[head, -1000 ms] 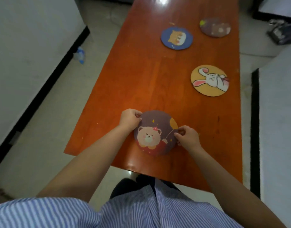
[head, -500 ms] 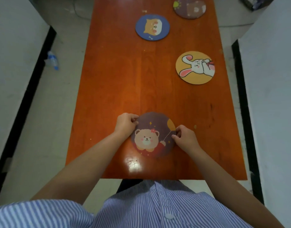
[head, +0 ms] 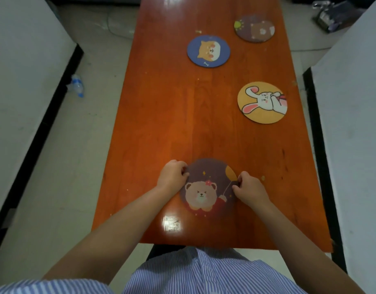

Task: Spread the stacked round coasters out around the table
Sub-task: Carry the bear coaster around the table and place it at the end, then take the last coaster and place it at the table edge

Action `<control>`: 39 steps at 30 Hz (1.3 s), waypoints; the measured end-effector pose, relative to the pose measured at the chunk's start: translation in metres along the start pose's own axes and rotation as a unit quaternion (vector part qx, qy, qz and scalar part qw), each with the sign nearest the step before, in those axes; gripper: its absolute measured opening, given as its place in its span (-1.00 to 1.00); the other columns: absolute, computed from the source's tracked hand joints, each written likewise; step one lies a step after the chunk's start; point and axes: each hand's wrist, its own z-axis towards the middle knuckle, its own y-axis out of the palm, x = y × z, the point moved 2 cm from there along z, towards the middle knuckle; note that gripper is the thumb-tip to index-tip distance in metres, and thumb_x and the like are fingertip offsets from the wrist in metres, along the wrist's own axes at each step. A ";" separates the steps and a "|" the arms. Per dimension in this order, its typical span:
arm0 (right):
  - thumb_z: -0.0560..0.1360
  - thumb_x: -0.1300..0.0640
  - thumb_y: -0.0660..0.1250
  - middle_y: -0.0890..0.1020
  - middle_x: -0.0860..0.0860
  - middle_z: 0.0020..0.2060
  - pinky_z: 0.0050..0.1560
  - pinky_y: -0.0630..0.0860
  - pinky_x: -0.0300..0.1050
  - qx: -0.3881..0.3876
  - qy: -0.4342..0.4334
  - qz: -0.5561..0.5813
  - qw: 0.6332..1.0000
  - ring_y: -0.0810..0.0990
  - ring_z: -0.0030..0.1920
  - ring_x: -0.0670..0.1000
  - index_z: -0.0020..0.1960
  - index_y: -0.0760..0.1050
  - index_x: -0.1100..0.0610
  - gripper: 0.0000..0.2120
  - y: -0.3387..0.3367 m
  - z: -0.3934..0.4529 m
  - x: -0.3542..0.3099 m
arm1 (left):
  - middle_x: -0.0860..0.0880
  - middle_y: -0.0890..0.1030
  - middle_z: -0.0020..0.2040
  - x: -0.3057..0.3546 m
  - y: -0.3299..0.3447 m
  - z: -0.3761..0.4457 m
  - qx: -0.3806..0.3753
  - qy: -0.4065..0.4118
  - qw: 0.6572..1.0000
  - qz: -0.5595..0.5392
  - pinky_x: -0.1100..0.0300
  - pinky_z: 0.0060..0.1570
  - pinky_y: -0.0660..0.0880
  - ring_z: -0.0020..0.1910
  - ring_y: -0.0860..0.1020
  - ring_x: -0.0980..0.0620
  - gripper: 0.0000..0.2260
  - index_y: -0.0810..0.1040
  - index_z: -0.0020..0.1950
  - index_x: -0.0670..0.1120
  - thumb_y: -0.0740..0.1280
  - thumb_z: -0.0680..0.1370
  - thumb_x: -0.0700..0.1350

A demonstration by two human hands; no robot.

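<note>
A purple round coaster with a bear [head: 209, 187] lies near the front edge of the orange wooden table [head: 172, 124]. My left hand [head: 172, 176] pinches its left rim and my right hand [head: 247, 186] pinches its right rim. I cannot tell whether more coasters lie under it. Three others lie apart on the table: a yellow rabbit coaster [head: 262, 102] at mid right, a blue dog coaster [head: 208, 51] farther back, and a purple bear coaster [head: 254, 28] at the far right.
White benches or walls with black bases flank the table on the left [head: 23, 81] and right [head: 352, 124]. A plastic bottle [head: 76, 85] lies on the floor at left. Dark clutter [head: 329, 15] sits on the floor at far right.
The camera view has shifted so the table now runs straight ahead. Both hands stay on the rims of the bear coaster, which has not visibly moved on the table.
</note>
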 end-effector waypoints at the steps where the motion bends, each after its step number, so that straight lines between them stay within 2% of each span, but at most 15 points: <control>1: 0.56 0.13 0.26 0.32 -0.03 -0.42 -0.54 0.19 -0.21 -0.012 0.009 -0.020 1.000 0.30 -0.48 -0.06 -0.08 0.24 0.13 -0.82 -0.002 -0.001 -0.002 | -0.18 0.55 0.05 0.000 0.000 -0.001 0.002 0.004 1.000 0.003 0.08 -0.02 0.44 0.05 0.51 -0.15 -0.78 0.54 0.13 -0.17 0.30 0.50 -0.15; 4: 0.57 0.10 0.23 0.46 0.04 -0.28 -0.47 0.35 -0.14 -0.010 0.054 -0.090 0.994 0.44 -0.35 0.02 0.03 0.29 0.16 -0.84 -0.009 -0.006 -0.015 | -0.17 0.53 0.07 -0.003 -0.003 -0.005 0.010 0.022 1.000 0.016 0.04 -0.04 0.49 0.06 0.51 -0.16 -0.74 0.50 0.16 -0.15 0.28 0.52 -0.09; 6: 0.55 0.09 0.25 0.54 0.13 -0.04 -0.21 0.49 -0.02 0.045 0.051 -0.112 0.991 0.52 -0.08 0.13 0.09 0.36 0.21 -0.78 -0.012 -0.009 -0.033 | -0.17 0.52 0.10 -0.012 -0.013 -0.004 0.020 0.039 0.999 0.029 0.01 -0.02 0.50 0.09 0.50 -0.17 -0.71 0.48 0.21 -0.15 0.25 0.54 -0.07; 8: 0.53 0.05 0.27 0.54 0.16 0.04 -0.03 0.51 0.01 0.113 0.014 -0.135 0.984 0.51 0.05 0.16 0.09 0.41 0.22 -0.74 -0.007 -0.009 -0.060 | -0.17 0.52 0.13 -0.030 -0.030 0.000 0.032 0.054 0.997 0.052 0.01 0.02 0.52 0.12 0.48 -0.16 -0.71 0.48 0.21 -0.16 0.21 0.55 -0.08; 10: 0.53 0.00 0.27 0.57 0.14 0.06 0.13 0.47 0.06 0.159 -0.036 -0.148 0.976 0.51 0.09 0.16 0.11 0.45 0.21 -0.70 0.006 -0.003 -0.096 | -0.16 0.53 0.11 -0.059 -0.055 0.005 0.057 0.067 0.992 0.086 0.02 0.03 0.52 0.11 0.47 -0.13 -0.74 0.50 0.18 -0.17 0.18 0.56 -0.09; 12: 0.53 0.01 0.26 0.55 0.15 0.14 0.29 0.35 0.13 0.158 -0.071 -0.127 0.977 0.49 0.19 0.17 0.18 0.45 0.21 -0.67 0.027 0.005 -0.142 | -0.15 0.55 0.08 -0.095 -0.082 0.010 0.080 0.079 0.985 0.130 0.04 0.01 0.50 0.08 0.47 -0.12 -0.75 0.52 0.14 -0.18 0.16 0.56 -0.11; 16: 0.53 0.06 0.26 0.42 0.15 0.35 0.42 0.17 0.21 0.163 -0.077 -0.069 0.981 0.30 0.40 0.16 0.32 0.38 0.19 -0.60 0.074 0.016 -0.235 | -0.17 0.54 0.15 -0.173 -0.131 0.013 0.062 0.096 0.975 0.189 -0.01 0.08 0.45 0.15 0.44 -0.15 -0.76 0.52 0.12 -0.18 0.14 0.55 -0.16; 18: 0.54 0.06 0.25 0.33 0.15 0.43 0.45 0.13 0.24 0.179 -0.066 -0.036 0.981 0.20 0.47 0.16 0.38 0.33 0.17 -0.56 0.093 0.017 -0.269 | -0.17 0.50 0.24 -0.205 -0.150 0.013 0.056 0.108 0.973 0.197 -0.02 0.17 0.43 0.25 0.39 -0.16 -0.74 0.50 0.17 -0.18 0.16 0.54 -0.17; 21: 0.55 0.03 0.23 0.24 0.15 0.48 0.46 0.10 0.25 0.161 -0.021 -0.024 0.986 0.12 0.50 0.18 0.41 0.27 0.15 -0.53 0.118 0.010 -0.304 | -0.17 0.42 0.35 -0.242 -0.169 0.010 0.021 0.135 0.969 0.208 0.00 0.25 0.35 0.34 0.32 -0.15 -0.71 0.47 0.23 -0.17 0.17 0.54 -0.16; 26: 0.56 0.01 0.21 0.23 0.15 0.49 0.46 0.15 0.22 0.154 0.026 -0.024 0.987 0.13 0.50 0.19 0.42 0.26 0.15 -0.53 0.126 0.010 -0.318 | -0.19 0.43 0.35 -0.262 -0.183 0.031 -0.003 0.168 0.966 0.198 0.01 0.22 0.36 0.33 0.33 -0.14 -0.70 0.45 0.25 -0.18 0.17 0.54 -0.16; 30: 0.54 0.04 0.23 0.37 0.15 0.40 0.42 0.23 0.19 0.183 0.052 -0.039 0.981 0.27 0.43 0.17 0.32 0.38 0.17 -0.61 0.113 0.023 -0.316 | -0.22 0.46 0.28 -0.242 -0.189 0.068 -0.034 0.210 0.955 0.205 -0.02 0.22 0.37 0.30 0.36 -0.17 -0.70 0.45 0.23 -0.21 0.16 0.53 -0.17; 36: 0.55 0.06 0.22 0.45 0.18 0.32 0.35 0.34 0.13 0.203 0.102 -0.007 0.974 0.38 0.34 0.19 0.30 0.40 0.19 -0.63 0.065 0.078 -0.313 | -0.20 0.45 0.29 -0.188 -0.204 0.150 -0.060 0.299 0.923 0.234 -0.04 0.30 0.36 0.31 0.34 -0.17 -0.72 0.46 0.20 -0.21 0.14 0.55 -0.14; 39: 0.56 0.07 0.21 0.49 0.19 0.26 0.30 0.39 0.10 0.196 0.117 0.009 0.973 0.43 0.28 0.20 0.28 0.42 0.21 -0.65 0.028 0.115 -0.313 | -0.18 0.44 0.31 -0.157 -0.222 0.198 -0.068 0.306 0.916 0.249 -0.05 0.31 0.35 0.33 0.33 -0.16 -0.70 0.45 0.23 -0.18 0.14 0.56 -0.10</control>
